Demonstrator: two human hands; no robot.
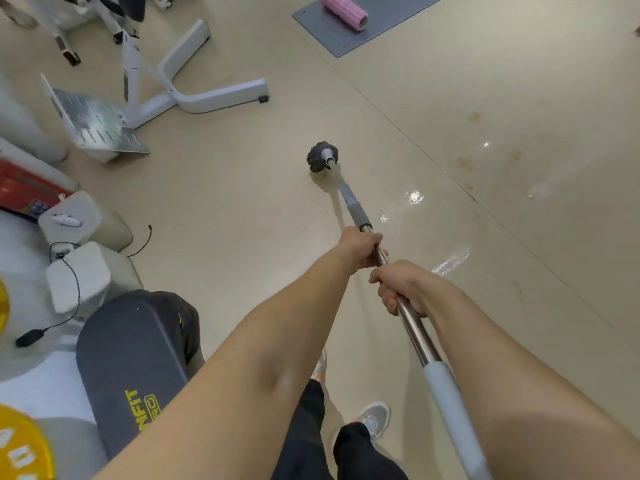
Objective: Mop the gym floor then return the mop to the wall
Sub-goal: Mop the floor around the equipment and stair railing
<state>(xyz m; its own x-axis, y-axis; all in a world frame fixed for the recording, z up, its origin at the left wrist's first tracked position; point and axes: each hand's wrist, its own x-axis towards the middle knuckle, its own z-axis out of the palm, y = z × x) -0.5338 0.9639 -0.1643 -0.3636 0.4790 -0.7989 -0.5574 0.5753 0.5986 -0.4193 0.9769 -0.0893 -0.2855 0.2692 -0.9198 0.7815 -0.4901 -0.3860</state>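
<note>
1. Mop runs diagonally from bottom right up to the middle of the view; its dark head is down on the beige gym floor.
2. Left hand is wrapped around the metal pole just below the grey collar, grip pressed tight around the mop.
3. Right hand is lower on the same pole, just behind the left, also clamped around the mop; light grey foam sleeve sits further down the pole.
4. Wet shiny patches on the floor right of the pole.
5. White exercise machine base upper left, well apart from the mop head.
6. Grey mat at top with pink foam roller lying on it.
7. Black padded bench with yellow lettering lower left, beside the left forearm.
8. Yellow weight plate at the bottom-left corner.
9. Grey sneaker and dark trousers at bottom centre.
</note>
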